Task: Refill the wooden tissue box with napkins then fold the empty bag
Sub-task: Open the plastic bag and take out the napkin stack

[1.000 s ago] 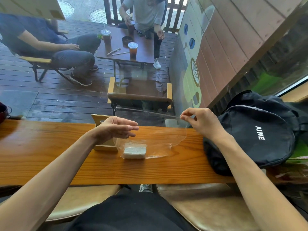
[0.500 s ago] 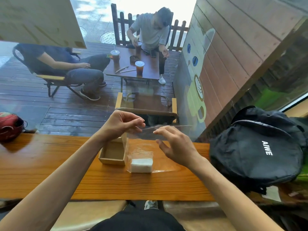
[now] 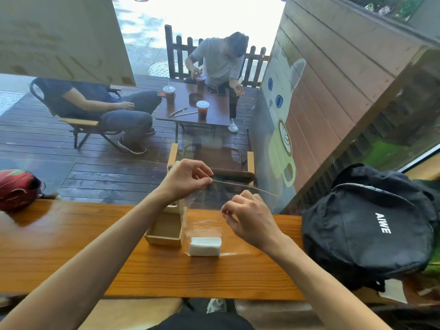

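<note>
A clear plastic bag (image 3: 202, 225) stands on the wooden counter (image 3: 71, 246), with a white stack of napkins (image 3: 205, 246) lying at its bottom. My left hand (image 3: 185, 179) pinches the left end of the bag's top rim and holds it up above the counter. My right hand (image 3: 247, 219) is lower, at the bag's near side, thumb and fingertips pinched together on the thin film. The open wooden tissue box (image 3: 164, 229) sits just left of the bag, touching it, and its inside looks bare.
A black backpack (image 3: 371, 225) fills the counter's right end, close to my right forearm. A red helmet (image 3: 16, 189) rests at the far left. A window pane runs along the counter's far edge, with people seated at a table (image 3: 214, 115) outside. Stools stand below the front edge.
My right hand released the far right end of the bag's rim and moved left and down to the bag's near side. My left hand lifted the rim higher, which uncovered the box.
</note>
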